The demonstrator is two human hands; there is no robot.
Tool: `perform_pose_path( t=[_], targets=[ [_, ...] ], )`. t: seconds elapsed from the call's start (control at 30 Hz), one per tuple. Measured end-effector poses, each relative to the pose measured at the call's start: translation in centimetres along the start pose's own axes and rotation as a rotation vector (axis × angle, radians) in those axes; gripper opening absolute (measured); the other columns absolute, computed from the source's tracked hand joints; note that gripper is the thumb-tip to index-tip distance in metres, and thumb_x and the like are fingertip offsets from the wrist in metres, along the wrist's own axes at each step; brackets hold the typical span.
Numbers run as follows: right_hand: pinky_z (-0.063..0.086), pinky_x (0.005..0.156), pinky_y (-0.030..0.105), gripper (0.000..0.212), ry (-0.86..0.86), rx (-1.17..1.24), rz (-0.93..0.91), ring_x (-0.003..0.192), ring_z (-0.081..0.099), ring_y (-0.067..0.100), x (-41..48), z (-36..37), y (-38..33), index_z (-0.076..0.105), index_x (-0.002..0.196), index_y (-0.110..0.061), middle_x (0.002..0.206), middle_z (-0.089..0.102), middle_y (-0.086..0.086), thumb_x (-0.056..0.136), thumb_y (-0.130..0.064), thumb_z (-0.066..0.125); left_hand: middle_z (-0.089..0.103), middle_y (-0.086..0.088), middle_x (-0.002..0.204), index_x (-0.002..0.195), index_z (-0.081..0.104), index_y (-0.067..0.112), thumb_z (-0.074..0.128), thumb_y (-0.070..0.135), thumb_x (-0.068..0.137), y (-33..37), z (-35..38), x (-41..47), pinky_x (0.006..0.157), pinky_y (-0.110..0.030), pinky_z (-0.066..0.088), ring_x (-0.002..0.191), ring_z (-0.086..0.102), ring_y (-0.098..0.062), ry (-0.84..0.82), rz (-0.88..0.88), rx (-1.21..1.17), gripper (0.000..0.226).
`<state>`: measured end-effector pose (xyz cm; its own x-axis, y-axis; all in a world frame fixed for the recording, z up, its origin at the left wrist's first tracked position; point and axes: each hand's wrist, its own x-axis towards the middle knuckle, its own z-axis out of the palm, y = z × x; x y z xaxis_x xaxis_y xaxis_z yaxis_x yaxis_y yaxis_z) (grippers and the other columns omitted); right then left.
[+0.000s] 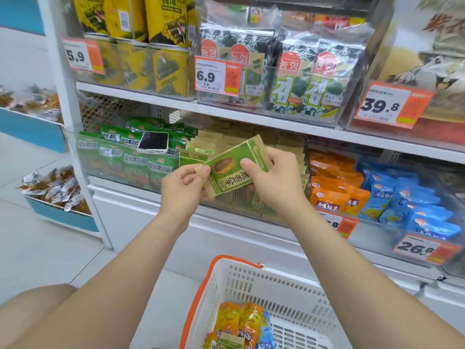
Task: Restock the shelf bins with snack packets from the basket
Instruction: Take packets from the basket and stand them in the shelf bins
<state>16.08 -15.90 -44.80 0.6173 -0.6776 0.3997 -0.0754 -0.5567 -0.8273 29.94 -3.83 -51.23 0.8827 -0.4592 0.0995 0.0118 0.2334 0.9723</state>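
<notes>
Nearest, the basket holds a few packets, while left grip and right grip both pinch a green packet before the middle bin: apparently the placing step, next likely slotting it among its matches.

A white shelf unit fills the middle and right of the frame. Its upper shelf carries clear bins of yellow packets at upper left and seaweed packs at centre. The lower shelf carries bins of green packets, tan seed packets, orange packets and blue packets, left to right. A white basket sits bottom centre by the tiled floor.
</notes>
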Motion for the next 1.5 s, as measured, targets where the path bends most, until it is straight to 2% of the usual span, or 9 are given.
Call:
perform_pose_path(
  t=[0.1,0.3,0.4,0.5,0.77,1.03,1.17,1.3,1.5],
  targets=[
    [0.056,0.088,0.041,0.009,0.173,-0.126,-0.188,0.076,0.066,0.002,1.6,0.7,-2.5,0.077,0.089,-0.034,0.073,0.071,-0.024,0.094,-0.029,0.072,0.060,0.000,0.120,0.117,0.064,0.021,0.062,0.017,0.104,1.1,-0.9,1.6,0.085,-0.032,0.052,0.089,0.069,-0.021,0.314,0.260,0.427,0.014],
    [0.038,0.084,0.002,0.017,0.162,-0.159,-0.391,0.088,0.068,0.000,6.3,2.9,-4.5,0.081,0.107,-0.028,0.091,0.076,-0.021,0.096,-0.021,0.071,0.052,-0.005,0.145,0.144,0.058,0.021,0.055,0.011,0.105,2.3,-2.3,5.7,0.104,-0.044,0.046,0.118,0.059,-0.024,0.112,0.388,0.977,0.041],
    [0.046,0.086,0.022,0.012,-0.012,-0.257,-0.395,0.090,0.069,0.006,8.1,4.2,-3.8,0.080,0.103,-0.028,0.091,0.076,-0.019,0.097,-0.024,0.070,0.074,0.002,0.111,0.121,0.074,0.035,0.056,0.018,0.106,3.1,-2.5,6.1,0.093,-0.046,0.047,0.105,0.064,-0.027,0.162,0.389,1.164,0.030],
    [0.043,0.070,0.033,0.020,-0.208,-0.404,-0.372,0.069,0.058,0.009,9.5,5.0,-3.5,0.068,0.079,-0.026,0.070,0.065,-0.010,0.099,-0.024,0.067,0.076,0.000,0.106,0.110,0.078,0.030,0.060,0.015,0.104,3.2,-2.5,6.1,0.077,-0.038,0.049,0.095,0.067,-0.030,0.203,0.378,1.121,0.024],
    [0.045,0.083,0.032,0.014,-0.486,-0.628,-0.261,0.090,0.060,0.022,12.8,8.8,-4.7,0.074,0.108,-0.019,0.085,0.067,-0.005,0.102,-0.026,0.064,0.073,0.000,0.095,0.091,0.079,0.026,0.070,0.007,0.094,3.5,-2.7,6.8,0.078,-0.041,0.054,0.088,0.067,-0.028,0.237,0.388,0.973,0.021],
    [0.047,0.107,0.041,0.054,-0.708,-0.884,-0.083,0.132,0.056,0.030,14.3,10.6,-4.6,0.051,0.151,-0.012,0.151,0.055,0.009,0.104,-0.037,0.059,0.074,0.003,0.100,0.092,0.080,0.028,0.075,0.015,0.095,4.3,-2.8,6.9,0.076,-0.035,0.046,0.090,0.063,-0.023,0.234,0.349,0.917,0.014],
    [0.050,0.079,0.039,0.027,-0.774,-1.022,-0.090,0.094,0.063,0.027,13.6,12.3,-4.4,0.067,0.106,-0.009,0.101,0.067,0.007,0.107,-0.029,0.048,0.074,0.006,0.101,0.095,0.078,0.032,0.071,0.019,0.098,4.3,-2.6,6.4,0.067,-0.032,0.038,0.084,0.057,-0.020,0.275,0.316,0.970,0.015],
    [0.047,0.080,0.038,0.028,-0.861,-1.011,-0.049,0.083,0.058,0.020,13.7,12.2,-4.7,0.061,0.103,-0.011,0.093,0.060,0.002,0.110,-0.030,0.042,0.073,0.008,0.104,0.095,0.075,0.034,0.069,0.021,0.099,3.8,-2.3,6.5,0.066,-0.033,0.040,0.090,0.064,-0.024,0.271,0.310,0.970,0.015],
    [0.045,0.106,0.057,0.024,-0.380,-0.693,-0.198,0.107,0.063,0.029,11.2,10.9,-3.4,0.076,0.102,-0.020,0.111,0.074,0.001,0.092,-0.016,0.055,0.054,0.002,0.113,0.113,0.059,0.024,0.066,0.026,0.102,2.9,-1.7,5.6,0.068,-0.040,0.043,0.087,0.057,-0.025,0.308,0.369,0.946,0.013]
  ],
)
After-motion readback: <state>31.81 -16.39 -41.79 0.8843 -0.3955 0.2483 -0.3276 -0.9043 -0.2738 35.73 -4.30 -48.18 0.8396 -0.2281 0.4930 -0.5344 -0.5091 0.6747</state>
